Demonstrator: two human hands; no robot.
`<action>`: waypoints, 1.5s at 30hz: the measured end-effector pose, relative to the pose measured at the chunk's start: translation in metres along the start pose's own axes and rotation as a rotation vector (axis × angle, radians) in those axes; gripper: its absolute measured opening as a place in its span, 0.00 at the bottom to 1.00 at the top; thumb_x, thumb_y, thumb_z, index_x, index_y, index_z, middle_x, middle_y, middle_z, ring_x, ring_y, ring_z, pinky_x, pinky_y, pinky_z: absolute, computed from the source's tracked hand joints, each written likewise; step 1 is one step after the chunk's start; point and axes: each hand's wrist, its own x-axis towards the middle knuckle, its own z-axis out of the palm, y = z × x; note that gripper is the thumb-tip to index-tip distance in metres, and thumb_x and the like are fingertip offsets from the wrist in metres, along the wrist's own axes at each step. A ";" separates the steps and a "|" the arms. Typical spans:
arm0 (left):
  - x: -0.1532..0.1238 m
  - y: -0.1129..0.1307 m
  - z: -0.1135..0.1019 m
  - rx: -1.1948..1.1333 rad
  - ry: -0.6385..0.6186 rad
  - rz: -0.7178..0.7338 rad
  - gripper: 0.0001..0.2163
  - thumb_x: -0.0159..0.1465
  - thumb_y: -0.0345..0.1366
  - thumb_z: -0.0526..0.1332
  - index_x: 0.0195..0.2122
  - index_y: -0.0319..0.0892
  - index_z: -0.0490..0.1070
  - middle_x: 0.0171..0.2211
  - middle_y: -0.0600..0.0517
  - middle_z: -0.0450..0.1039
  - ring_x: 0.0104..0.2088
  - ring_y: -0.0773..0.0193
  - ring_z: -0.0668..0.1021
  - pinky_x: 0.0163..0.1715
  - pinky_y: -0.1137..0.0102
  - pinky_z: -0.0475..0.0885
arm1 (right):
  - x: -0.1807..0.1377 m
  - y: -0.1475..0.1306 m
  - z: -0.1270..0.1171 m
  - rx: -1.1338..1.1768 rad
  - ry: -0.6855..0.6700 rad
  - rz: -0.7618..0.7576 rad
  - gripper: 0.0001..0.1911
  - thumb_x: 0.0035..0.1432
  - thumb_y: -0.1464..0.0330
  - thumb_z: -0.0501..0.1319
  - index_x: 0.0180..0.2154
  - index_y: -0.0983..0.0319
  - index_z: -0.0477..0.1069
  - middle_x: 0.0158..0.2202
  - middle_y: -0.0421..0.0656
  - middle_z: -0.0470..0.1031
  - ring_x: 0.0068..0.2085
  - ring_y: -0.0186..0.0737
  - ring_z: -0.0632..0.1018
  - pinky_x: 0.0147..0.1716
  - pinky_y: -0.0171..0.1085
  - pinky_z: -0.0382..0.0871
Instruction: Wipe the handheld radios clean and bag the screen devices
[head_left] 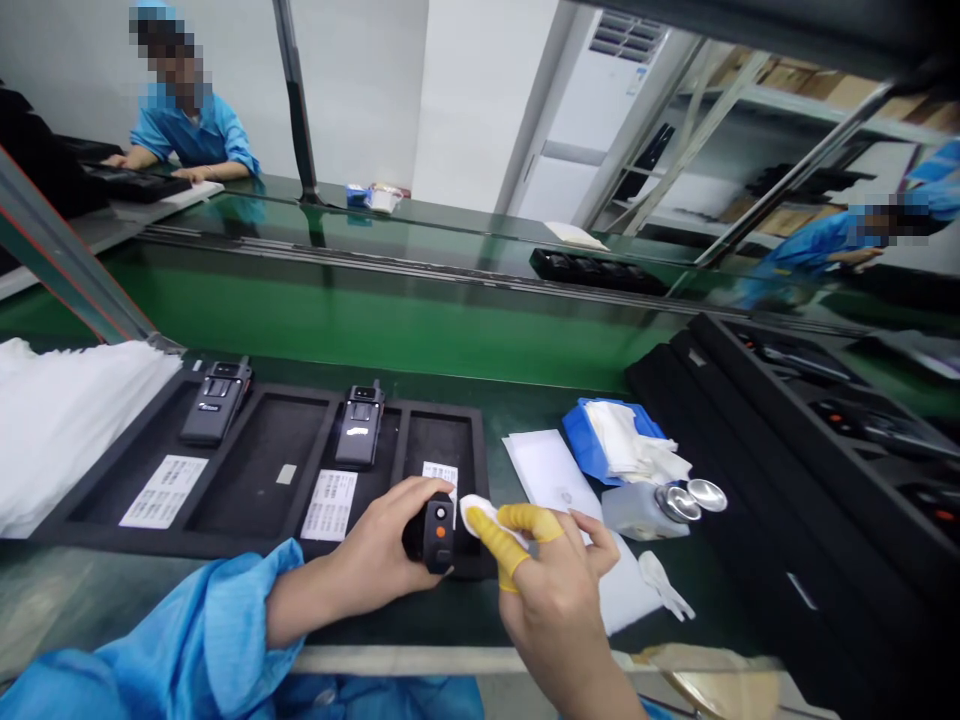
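Note:
My left hand (382,540) is wrapped round a black handheld radio (439,545), its narrow side with an orange button turned up. In my right hand (551,570), with yellow finger cots on two fingers, a white wipe (478,512) is pinched just right of the radio, a small gap apart. Below lies a black foam tray (255,545) with several compartments. One radio (216,402) rests in its leftmost compartment and another radio (360,425) in the third, each beside a white label sheet (330,505). The radio's far face is hidden.
A blue box (585,440) of white cloths, a dispenser bottle (637,512) and white paper (540,465) lie to the right. Stacked black trays (720,450) stand beyond. White sheets (82,420) are piled at left. Two people in blue work across the belt.

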 end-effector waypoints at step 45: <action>-0.002 -0.001 0.000 0.050 -0.043 -0.006 0.28 0.48 0.25 0.64 0.52 0.45 0.60 0.50 0.47 0.67 0.50 0.56 0.71 0.51 0.64 0.67 | -0.037 0.020 0.060 -0.268 0.155 0.260 0.09 0.46 0.79 0.54 0.20 0.62 0.67 0.34 0.45 0.71 0.34 0.40 0.64 0.40 0.45 0.49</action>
